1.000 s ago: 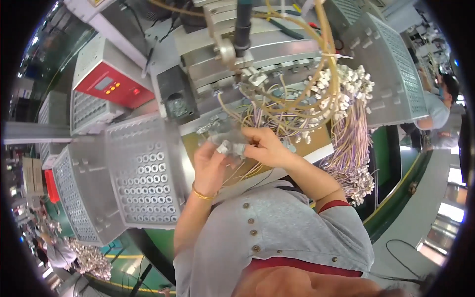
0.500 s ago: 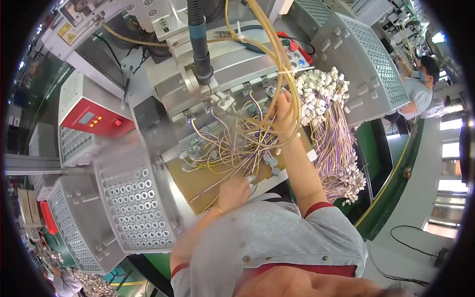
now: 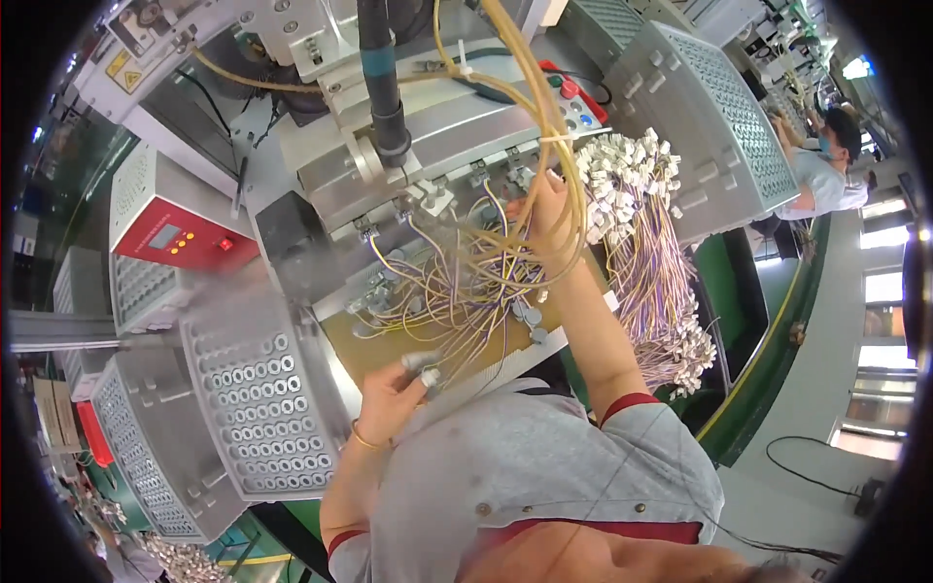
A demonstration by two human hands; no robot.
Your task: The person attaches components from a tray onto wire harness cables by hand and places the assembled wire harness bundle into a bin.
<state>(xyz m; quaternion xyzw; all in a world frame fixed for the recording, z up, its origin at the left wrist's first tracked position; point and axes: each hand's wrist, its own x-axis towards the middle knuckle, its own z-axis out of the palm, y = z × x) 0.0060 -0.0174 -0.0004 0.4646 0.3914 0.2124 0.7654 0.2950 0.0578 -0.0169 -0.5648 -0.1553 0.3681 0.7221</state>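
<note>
My left hand is at the near left of the tan work board, its thumb and forefinger, in pale finger covers, pinched together. Purple, yellow and white wires run from these fingertips up into a tangled bundle. Small grey discs lie among the wires. My right hand is closed at the right end of the metal fixture, against a small clamp; yellowish tubes cross in front of it and hide what its fingers grip. Wire ends sit in other clamps along the fixture.
Right of my forearm hangs a thick bundle of wires with white connectors. Grey trays with round holes stand left and right. A red and white control box is at left. Looped tubes hang before the machine. A co-worker is far right.
My left hand has moved left and toward me, drawing wire ends with it, and its fingertips now show. My right hand stays at the right clamp.
</note>
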